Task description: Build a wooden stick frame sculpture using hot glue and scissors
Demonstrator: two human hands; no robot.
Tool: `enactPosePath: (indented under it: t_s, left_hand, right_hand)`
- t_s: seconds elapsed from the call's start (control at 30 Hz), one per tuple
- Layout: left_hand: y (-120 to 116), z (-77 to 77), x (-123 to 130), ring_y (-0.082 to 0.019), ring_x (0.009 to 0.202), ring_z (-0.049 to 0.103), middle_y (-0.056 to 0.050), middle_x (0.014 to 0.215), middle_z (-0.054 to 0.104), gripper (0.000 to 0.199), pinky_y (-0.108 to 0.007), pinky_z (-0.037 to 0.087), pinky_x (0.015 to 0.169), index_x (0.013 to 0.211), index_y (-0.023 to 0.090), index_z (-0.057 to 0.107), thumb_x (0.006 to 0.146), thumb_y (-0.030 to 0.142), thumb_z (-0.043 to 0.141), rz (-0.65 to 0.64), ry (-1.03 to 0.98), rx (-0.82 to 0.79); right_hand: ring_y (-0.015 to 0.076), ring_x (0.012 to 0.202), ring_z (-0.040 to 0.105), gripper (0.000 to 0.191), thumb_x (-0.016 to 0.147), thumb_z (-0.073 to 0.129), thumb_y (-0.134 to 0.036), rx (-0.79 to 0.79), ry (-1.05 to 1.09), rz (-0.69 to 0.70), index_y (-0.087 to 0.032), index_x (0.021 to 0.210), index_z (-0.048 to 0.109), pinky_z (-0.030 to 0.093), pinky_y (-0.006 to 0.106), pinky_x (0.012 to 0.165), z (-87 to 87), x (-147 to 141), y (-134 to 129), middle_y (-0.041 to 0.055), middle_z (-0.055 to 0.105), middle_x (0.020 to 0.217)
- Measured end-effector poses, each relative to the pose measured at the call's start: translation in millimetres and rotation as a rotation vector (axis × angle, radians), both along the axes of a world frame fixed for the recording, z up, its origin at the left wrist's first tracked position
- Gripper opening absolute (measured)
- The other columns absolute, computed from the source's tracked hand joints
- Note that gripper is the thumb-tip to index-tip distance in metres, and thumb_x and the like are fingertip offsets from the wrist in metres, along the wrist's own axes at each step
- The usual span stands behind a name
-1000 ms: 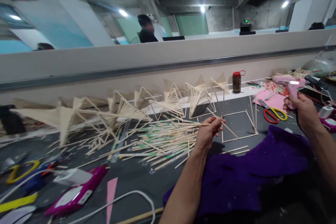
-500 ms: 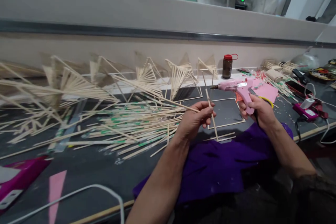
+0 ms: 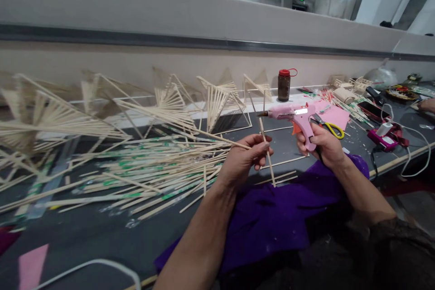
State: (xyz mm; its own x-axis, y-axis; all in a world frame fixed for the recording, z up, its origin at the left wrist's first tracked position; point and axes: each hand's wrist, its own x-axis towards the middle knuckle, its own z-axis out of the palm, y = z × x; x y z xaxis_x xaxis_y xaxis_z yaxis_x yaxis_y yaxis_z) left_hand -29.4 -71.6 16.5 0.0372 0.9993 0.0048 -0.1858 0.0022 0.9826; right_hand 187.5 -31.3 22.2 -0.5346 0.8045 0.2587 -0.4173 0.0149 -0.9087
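My left hand (image 3: 248,156) is closed on thin wooden sticks. One stick (image 3: 268,161) stands nearly upright between the thumb and fingers, and another (image 3: 220,139) runs from the grip toward the left. My right hand (image 3: 324,145) is wrapped around the handle of a pink hot glue gun (image 3: 292,112), with fingers by its orange trigger. The gun's nozzle points left, at or very near the upper part of the upright stick; whether they touch I cannot tell. Behind the hands, a stick frame lies partly hidden on the dark table (image 3: 112,240).
Fan-shaped stick models (image 3: 219,95) line the wall. Loose sticks (image 3: 163,172) are heaped left of my hands. A brown bottle (image 3: 284,87), yellow-handled scissors (image 3: 331,128) and a magenta power strip (image 3: 384,139) are beyond. Purple cloth (image 3: 268,222) covers my lap. Another person's hand (image 3: 426,105) shows far right.
The view has swung right, so the scene sits further left. The glue gun's nozzle has come closer to the upright stick. Both hands keep their holds.
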Motion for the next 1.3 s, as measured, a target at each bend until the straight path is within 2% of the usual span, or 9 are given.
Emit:
enactPosePath:
  t_s: [0.13,0.43,0.57,0.67,0.83,0.9,1.07,1.23,1.3]
  left_hand:
    - [-0.2,0.1,1.3,-0.005,0.038,0.047,0.000,0.063,0.068,0.048,-0.016,0.031,0.035,0.089,0.013,0.064,0.058,0.044,0.084,0.002,0.010,-0.007]
    - [0.5,0.3,2.2,-0.007,0.038,0.048,-0.001,0.063,0.068,0.045,-0.018,0.030,0.035,0.087,0.015,0.065,0.056,0.042,0.083,0.014,0.057,-0.009]
    - [0.4,0.4,3.0,-0.007,0.038,0.046,-0.001,0.061,0.067,0.043,-0.019,0.030,0.036,0.085,0.015,0.065,0.057,0.042,0.082,0.023,0.075,-0.015]
    - [0.3,-0.1,3.5,-0.006,0.038,0.046,0.000,0.061,0.067,0.039,-0.019,0.031,0.037,0.084,0.015,0.065,0.059,0.041,0.081,0.047,0.090,-0.002]
    - [0.9,-2.9,3.3,-0.007,0.043,0.050,-0.001,0.067,0.068,0.036,-0.019,0.033,0.039,0.085,0.016,0.066,0.065,0.043,0.078,0.081,0.136,0.057]
    - [1.8,-4.6,3.3,-0.008,0.045,0.051,-0.002,0.069,0.069,0.034,-0.019,0.033,0.039,0.085,0.016,0.066,0.066,0.043,0.076,0.085,0.146,0.058]
    - [2.9,-7.6,4.6,-0.007,0.047,0.053,-0.003,0.074,0.070,0.033,-0.019,0.035,0.040,0.086,0.016,0.066,0.068,0.042,0.074,0.065,0.140,0.066]
    - [0.4,-7.3,6.6,-0.007,0.046,0.052,-0.002,0.071,0.068,0.027,-0.019,0.035,0.041,0.087,0.016,0.067,0.070,0.035,0.071,0.050,0.171,0.052]
    - [-0.1,-7.3,6.7,-0.007,0.046,0.052,-0.001,0.071,0.068,0.025,-0.019,0.034,0.041,0.087,0.016,0.067,0.070,0.033,0.070,0.049,0.181,0.055]
  right_hand:
    - [0.0088,0.055,0.051,0.031,0.067,0.066,-0.028,0.008,-0.016,0.026,-0.018,0.095,0.057,0.039,0.023,0.048,-2.2,-3.8,-2.3,-0.0030,0.054,0.076]
    - [0.0079,0.051,0.050,0.036,0.073,0.066,-0.034,0.052,-0.036,-0.002,-0.019,0.104,0.057,0.039,0.023,0.046,-4.9,-5.1,-9.5,-0.0043,0.055,0.075]
    - [0.0080,0.047,0.047,0.036,0.071,0.068,-0.036,0.109,-0.015,-0.086,-0.021,0.101,0.053,0.037,0.023,0.045,-3.3,-5.2,-8.1,-0.0070,0.053,0.067]
    - [0.0086,0.048,0.047,0.031,0.073,0.067,-0.038,0.173,-0.041,-0.155,-0.021,0.094,0.052,0.038,0.023,0.047,4.2,-7.9,-3.6,-0.0079,0.052,0.061]
    - [0.0124,0.060,0.057,0.030,0.067,0.066,-0.038,0.256,-0.161,-0.201,-0.021,0.089,0.056,0.045,0.026,0.056,17.7,-12.5,5.5,-0.0019,0.063,0.072]
    - [0.0128,0.060,0.058,0.028,0.065,0.065,-0.036,0.263,-0.174,-0.243,-0.021,0.087,0.056,0.044,0.025,0.053,16.8,-11.2,9.5,-0.0008,0.064,0.074]
    - [0.0100,0.045,0.047,0.022,0.071,0.064,-0.040,0.283,-0.194,-0.360,-0.021,0.081,0.056,0.033,0.024,0.043,5.9,-0.4,18.2,-0.0032,0.058,0.059]
    - [0.0087,0.047,0.050,0.027,0.076,0.066,-0.039,0.310,-0.167,-0.344,-0.021,0.093,0.056,0.034,0.024,0.042,2.8,5.2,20.2,0.0019,0.070,0.084]
    - [0.0080,0.046,0.049,0.027,0.077,0.067,-0.040,0.313,-0.183,-0.316,-0.021,0.093,0.056,0.033,0.024,0.042,2.7,4.9,19.7,0.0026,0.071,0.086]
